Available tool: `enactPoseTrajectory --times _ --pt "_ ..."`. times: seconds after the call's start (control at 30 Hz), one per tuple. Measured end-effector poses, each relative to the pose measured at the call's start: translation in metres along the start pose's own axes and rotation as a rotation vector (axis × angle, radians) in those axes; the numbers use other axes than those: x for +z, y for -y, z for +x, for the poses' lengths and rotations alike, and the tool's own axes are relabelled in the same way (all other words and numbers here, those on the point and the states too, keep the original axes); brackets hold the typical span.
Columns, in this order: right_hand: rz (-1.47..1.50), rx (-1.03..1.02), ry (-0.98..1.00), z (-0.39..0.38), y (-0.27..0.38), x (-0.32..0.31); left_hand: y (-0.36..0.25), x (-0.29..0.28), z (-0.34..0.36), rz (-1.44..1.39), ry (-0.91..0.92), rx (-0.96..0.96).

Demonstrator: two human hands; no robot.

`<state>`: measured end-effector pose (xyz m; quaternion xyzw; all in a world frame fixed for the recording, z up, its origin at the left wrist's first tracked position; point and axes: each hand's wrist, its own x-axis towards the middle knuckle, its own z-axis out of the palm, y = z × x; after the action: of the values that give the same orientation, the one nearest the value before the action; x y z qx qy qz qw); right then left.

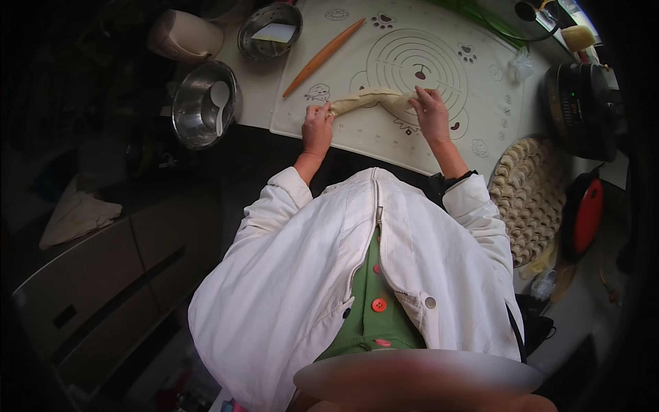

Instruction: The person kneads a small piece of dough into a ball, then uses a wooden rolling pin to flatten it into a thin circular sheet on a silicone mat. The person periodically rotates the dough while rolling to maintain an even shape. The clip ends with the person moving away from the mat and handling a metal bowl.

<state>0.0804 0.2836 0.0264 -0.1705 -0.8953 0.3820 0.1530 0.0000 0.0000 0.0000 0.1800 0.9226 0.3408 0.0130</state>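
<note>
A long pale strip of dough (371, 99) stretches between my two hands over a white printed kneading mat (329, 144). My left hand (317, 129) is closed on the strip's left end, near the mat's front left part. At the other end, my right hand (431, 115) pinches the dough between thumb and fingers, over the mat's ring pattern. The strip bows upward in its middle; whether it touches the mat there I cannot tell. Beyond my left hand a wooden rolling pin (324, 58) with tapered ends lies slanted on the mat.
Left of the mat stand a metal bowl (189, 110) with a white spoon (220, 103), another metal bowl (292, 19) and a pinkish jug (184, 36). On the right are a round tray of many dumplings (525, 206), a black appliance (580, 110) and a red-and-black pan (585, 216).
</note>
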Motion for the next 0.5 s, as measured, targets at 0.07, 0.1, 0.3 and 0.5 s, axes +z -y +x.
enactPoseTrajectory --times 0.07,0.1,0.3,0.5 --pt "-0.003 -0.017 -0.021 -0.001 0.001 0.0 0.002 0.002 0.004 0.059 -0.003 0.037" --pt "-0.019 -0.028 -0.022 -0.003 0.001 0.003 0.004 0.002 0.006 -0.001 0.006 -0.05" --pt "-0.097 -0.049 -0.032 -0.008 0.004 0.002 -0.013 0.003 0.025 -0.622 0.057 -0.774" --pt "-0.078 -0.019 -0.023 -0.008 0.005 0.0 -0.014 -0.001 0.017 -0.975 0.023 -0.816"
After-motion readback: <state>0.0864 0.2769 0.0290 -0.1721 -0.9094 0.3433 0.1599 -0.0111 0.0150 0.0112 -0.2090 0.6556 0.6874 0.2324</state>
